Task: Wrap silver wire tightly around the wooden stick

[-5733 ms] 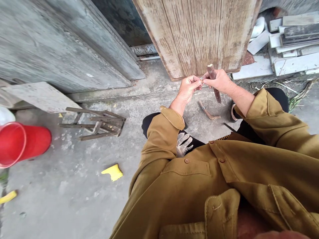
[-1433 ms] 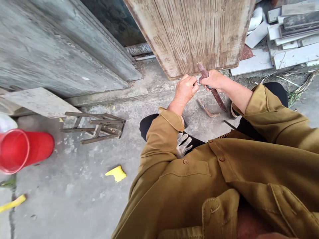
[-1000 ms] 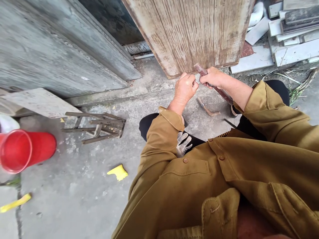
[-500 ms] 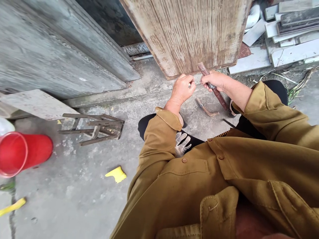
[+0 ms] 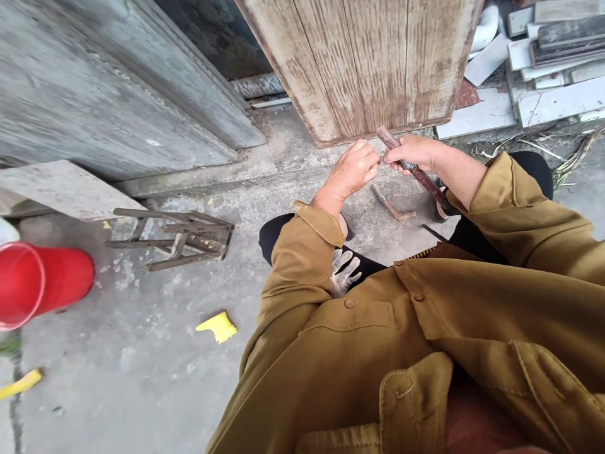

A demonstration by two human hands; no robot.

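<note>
Rusty brown rod [image 5: 412, 167] sits slanted in the right hand [image 5: 412, 153], fist closed around its upper part, top end poking out toward 11 o'clock, likely steadied that way for fine work. Left hand [image 5: 353, 170] pinches narrow at the rod, fingertips meeting right's; what it pinches is too small to tell. Bent rusty piece [image 5: 391, 204] lies on the concrete floor [image 5: 142, 353] just below. Work glove [image 5: 343, 272] on lap at 6 o'clock. Wooden door [image 5: 373, 63] at 12.
</note>
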